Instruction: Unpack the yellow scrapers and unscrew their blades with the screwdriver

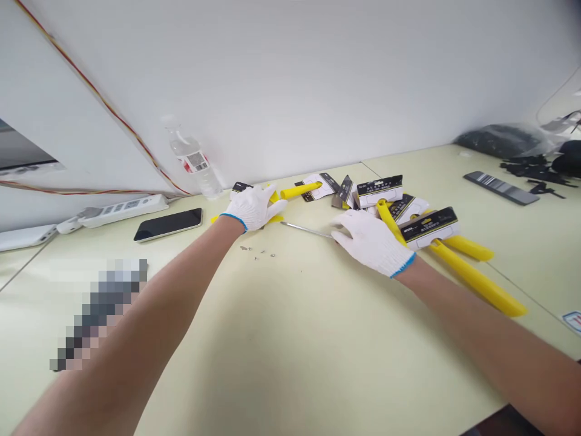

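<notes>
My left hand [254, 208], in a white knit glove with a blue cuff, is closed over a yellow-handled tool. Yellow parts of it [278, 218] show at both sides of the glove, but the hand hides most of it. My right hand [370, 239], gloved alike, has its fingers curled at the near end of a thin metal rod [308, 229], which looks like a screwdriver shaft. Its tip points left toward my left hand, and the palm hides its handle. Several small metal bits [273, 255] lie on the table below my left hand.
Several yellow-handled tools [481, 278] with black-and-white cards lie at right, another yellow handle [300, 189] between the hands at the back. At left are a phone [169, 224], a power strip [127, 209] and a water bottle [200, 166]. A dark flat bar [502, 188] lies far right.
</notes>
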Demonstrator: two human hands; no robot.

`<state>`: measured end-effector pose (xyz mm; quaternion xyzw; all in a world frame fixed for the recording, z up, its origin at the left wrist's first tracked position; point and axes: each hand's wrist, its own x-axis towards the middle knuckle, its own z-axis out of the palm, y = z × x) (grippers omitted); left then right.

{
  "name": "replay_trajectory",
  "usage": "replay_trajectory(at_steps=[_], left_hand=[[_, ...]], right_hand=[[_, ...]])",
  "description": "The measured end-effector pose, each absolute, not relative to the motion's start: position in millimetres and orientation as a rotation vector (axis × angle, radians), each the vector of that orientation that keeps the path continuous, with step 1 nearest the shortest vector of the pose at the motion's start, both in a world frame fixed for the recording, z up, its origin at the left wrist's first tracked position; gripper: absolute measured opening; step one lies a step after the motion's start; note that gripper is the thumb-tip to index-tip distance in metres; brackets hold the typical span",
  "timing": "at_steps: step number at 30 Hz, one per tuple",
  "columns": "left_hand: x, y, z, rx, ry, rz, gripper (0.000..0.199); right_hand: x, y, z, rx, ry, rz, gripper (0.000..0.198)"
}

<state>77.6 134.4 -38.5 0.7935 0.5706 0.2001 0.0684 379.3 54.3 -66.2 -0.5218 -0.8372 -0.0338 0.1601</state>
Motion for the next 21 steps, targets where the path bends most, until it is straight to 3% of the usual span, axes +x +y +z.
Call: replay_trajectory(at_steps=[8, 11, 21], left_hand=[[83.0, 157.8, -51.4, 2.683, 1.734, 0.256, 0.09], [86.5, 158.6, -47.2, 2.604, 1.836, 0.197, 0.085], [61.5, 78.8, 4.0, 2.176, 1.916, 0.906, 0.047]], right_hand=[[378.6, 45.2, -60.7, -1.525, -2.425, 0.053, 0.029], [377.6, 43.1, -59.9, -1.544, -2.422, 0.025, 0.03], [417.3, 61.2, -33.0, -1.674, -2.125, -0.142, 0.023]])
